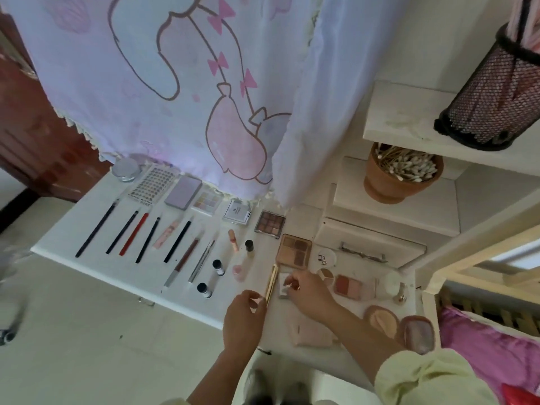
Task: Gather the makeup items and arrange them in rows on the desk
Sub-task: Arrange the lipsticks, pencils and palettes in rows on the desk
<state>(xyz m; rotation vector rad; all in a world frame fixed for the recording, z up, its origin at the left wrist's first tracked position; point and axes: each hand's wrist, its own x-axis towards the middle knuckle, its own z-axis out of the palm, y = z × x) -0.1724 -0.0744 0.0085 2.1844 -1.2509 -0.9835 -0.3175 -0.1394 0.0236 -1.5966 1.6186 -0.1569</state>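
Pale yellow-green sleeve (423, 378) bunched up right forearm; left forearm bare.

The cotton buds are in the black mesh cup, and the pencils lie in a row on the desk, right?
No. The head view shows the cotton buds in the brown pot, not the mesh cup. The pencils do lie in a row on the desk.

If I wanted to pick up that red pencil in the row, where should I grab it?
Probably pinch the red pencil near its lower end, from above: it lies flat on the desk, and the black pencils either side sit wider apart there.
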